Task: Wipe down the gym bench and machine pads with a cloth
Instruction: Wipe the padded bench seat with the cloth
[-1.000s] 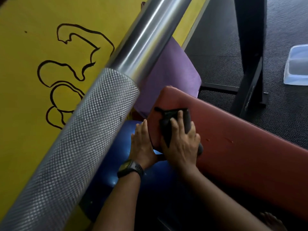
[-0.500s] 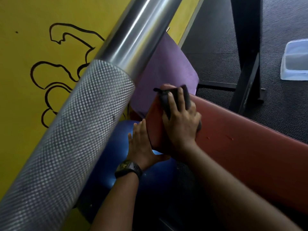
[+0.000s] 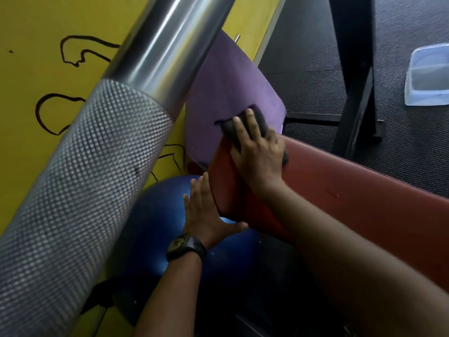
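A red-brown padded bench (image 3: 359, 205) runs from the middle of the view to the lower right. At its far end my right hand (image 3: 260, 154) presses a dark cloth (image 3: 261, 120) flat on the pad's top corner, fingers straight over the cloth. My left hand (image 3: 206, 210), with a black watch on the wrist, lies flat against the bench's end face with straight fingers. The cloth sticks out past my fingertips and over the edge of the pad.
A thick steel barbell (image 3: 97, 156) with a knurled grip crosses the view close to my head. A blue exercise ball (image 3: 155, 239) sits under my left hand, a purple mat (image 3: 226, 93) leans on the yellow wall (image 3: 36, 27), and a black frame (image 3: 357, 93) and clear tub (image 3: 430, 79) stand on the dark floor.
My right hand has slid the cloth along the pad from partway down to its far top corner. My left hand has stayed against the bench's end.
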Demonstrator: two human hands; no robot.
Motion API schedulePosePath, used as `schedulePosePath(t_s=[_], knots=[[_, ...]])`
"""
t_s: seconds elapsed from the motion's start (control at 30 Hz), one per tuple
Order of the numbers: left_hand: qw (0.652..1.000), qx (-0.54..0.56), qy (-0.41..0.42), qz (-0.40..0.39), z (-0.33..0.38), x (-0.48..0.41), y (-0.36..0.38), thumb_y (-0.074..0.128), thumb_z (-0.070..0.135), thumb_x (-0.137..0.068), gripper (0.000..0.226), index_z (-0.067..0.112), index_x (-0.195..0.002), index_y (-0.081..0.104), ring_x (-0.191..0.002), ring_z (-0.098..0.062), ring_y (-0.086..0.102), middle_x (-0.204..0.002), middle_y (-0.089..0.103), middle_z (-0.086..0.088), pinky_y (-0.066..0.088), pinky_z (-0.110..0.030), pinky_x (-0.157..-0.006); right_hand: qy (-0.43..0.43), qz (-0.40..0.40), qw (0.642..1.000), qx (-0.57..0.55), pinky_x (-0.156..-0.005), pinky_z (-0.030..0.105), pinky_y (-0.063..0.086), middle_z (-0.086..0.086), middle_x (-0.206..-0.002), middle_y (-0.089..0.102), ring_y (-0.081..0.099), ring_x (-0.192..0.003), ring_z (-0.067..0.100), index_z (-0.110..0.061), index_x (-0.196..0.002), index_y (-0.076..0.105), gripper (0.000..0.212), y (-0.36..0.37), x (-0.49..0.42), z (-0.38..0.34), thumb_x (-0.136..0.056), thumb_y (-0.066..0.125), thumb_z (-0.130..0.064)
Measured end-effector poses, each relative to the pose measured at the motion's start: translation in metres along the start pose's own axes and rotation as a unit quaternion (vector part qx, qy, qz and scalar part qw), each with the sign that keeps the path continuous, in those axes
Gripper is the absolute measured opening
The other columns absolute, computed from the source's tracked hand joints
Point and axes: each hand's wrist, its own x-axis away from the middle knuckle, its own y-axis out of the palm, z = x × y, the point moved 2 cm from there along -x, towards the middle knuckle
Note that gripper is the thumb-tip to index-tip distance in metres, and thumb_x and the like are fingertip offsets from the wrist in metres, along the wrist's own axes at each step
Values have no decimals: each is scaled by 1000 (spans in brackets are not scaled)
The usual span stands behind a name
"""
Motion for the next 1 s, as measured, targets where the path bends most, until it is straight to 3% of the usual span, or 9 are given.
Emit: schedulePosePath(t_s=[0.07, 0.13, 0.23, 0.37, 0.57, 0.63, 0.8, 0.93, 1.0], knots=[[1000, -4, -5, 5, -1, 1, 1, 72, 85, -46, 159, 20, -158, -18, -155, -20, -17, -169, -7, 3, -6, -54, -122, 103, -1, 995, -8, -79, 49, 45, 4, -161, 38, 56, -109, 43, -29, -148, 49, 63, -8, 33, -3, -87, 56, -46], [1000, 4, -8, 9, -3, 1, 2, 68, 87, -44, 159, 20, -158, -18, -156, -21, -15, -168, -5, 2, -2, -57, -123, 128, -16, 992, -12, -81, 50, 45, 6, -162, 36, 54, -110, 44, -28, -148, 48, 65, -14, 69, -15, -86, 58, -45], [1000, -9, -6, -3, -2, -1, 2, 64, 87, -41, 157, 20, -158, -17, -156, -25, -10, -168, -3, 0, 7, -61, -123, 2, -31, 998, -47, -82, 48, 43, 3, -161, 38, 51, -114, 44, -29, -147, 51, 58, -17, 78, -35, -93, 47, -50], [1000, 8, 6, 8, -4, -1, 3, 70, 87, -46, 154, 24, -160, -13, -155, -20, -15, -169, -4, 6, -5, -52, -121, -179, -53, 982, -1, -83, 48, 44, -1, -159, 42, 53, -115, 42, -34, -143, 53, 58, -4, 1, -25, -91, 36, -53], [999, 17, 17, 24, -6, 1, 6, 66, 90, -45, 156, 25, -158, -20, -154, -15, -19, -168, -7, 8, -13, -45, -119, 112, -9, 994, -12, -79, 49, 45, 3, -161, 38, 55, -111, 41, -34, -147, 50, 58, -8, 28, 17, -90, 51, -48], [999, 23, 11, 26, -3, 1, 5, 67, 89, -44, 156, 20, -160, -14, -156, -18, -12, -169, -2, 3, -10, -44, -120, 148, -9, 989, 2, -81, 50, 45, 6, -162, 36, 54, -111, 42, -30, -148, 49, 63, -13, 74, 9, -88, 55, -45], [998, -58, 23, 19, -12, -5, 11, 53, 62, -84, 109, 17, -162, -8, -156, -24, -12, -169, -10, -1, 11, -59, -125, -29, -12, 999, -33, -85, 50, 47, 8, -159, 41, 54, -113, 44, -25, -148, 52, 62, -12, 129, -39, -91, 66, -44], [1000, -17, 14, 7, -3, -3, 4, 78, 75, -54, 146, 15, -162, 0, -157, -27, 2, -168, 8, -4, 10, -54, -123, -149, -8, 987, -50, -80, 47, 47, 4, -159, 41, 54, -109, 42, -28, -148, 51, 55, -12, 83, -27, -97, 50, -49], [999, 6, 10, 33, -1, -1, 2, 73, 84, -44, 155, 14, -162, 1, -157, -25, 4, -168, 10, -2, 9, -53, -122, -150, -12, 988, -34, -79, 48, 45, 2, -159, 41, 54, -111, 42, -30, -148, 51, 53, -10, 56, -17, -97, 51, -47]])
